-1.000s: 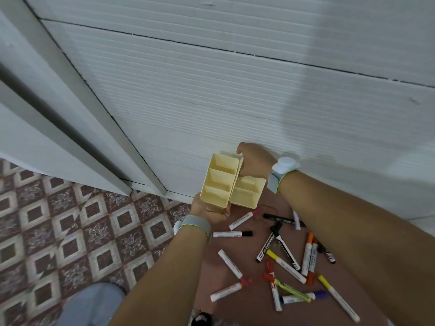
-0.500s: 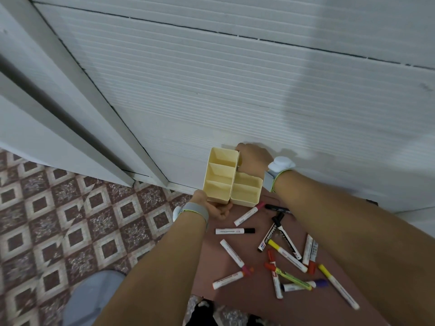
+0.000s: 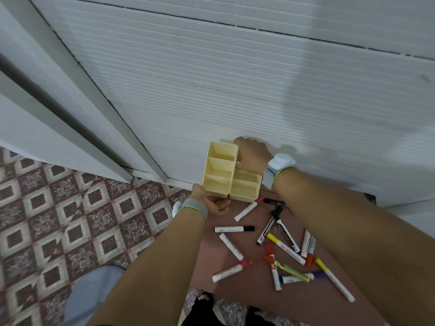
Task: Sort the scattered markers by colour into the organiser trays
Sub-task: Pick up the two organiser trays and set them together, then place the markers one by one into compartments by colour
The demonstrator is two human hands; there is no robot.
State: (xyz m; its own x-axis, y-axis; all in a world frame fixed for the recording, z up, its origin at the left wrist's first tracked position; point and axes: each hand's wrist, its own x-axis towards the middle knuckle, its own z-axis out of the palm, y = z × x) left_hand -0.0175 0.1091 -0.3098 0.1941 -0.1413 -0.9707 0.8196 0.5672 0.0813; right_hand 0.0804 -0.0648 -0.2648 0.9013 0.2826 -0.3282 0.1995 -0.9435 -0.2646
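Holding the organiser trays (image 3: pixel 221 170) against the wall — your left hand (image 3: pixel 215 204) grips the near end, right hand (image 3: pixel 251 156) clasps the far side. Sorting not started — compartments empty, all markers (image 3: pixel 277 245) scattered loose on the tabletop (image 3: pixel 247 300).
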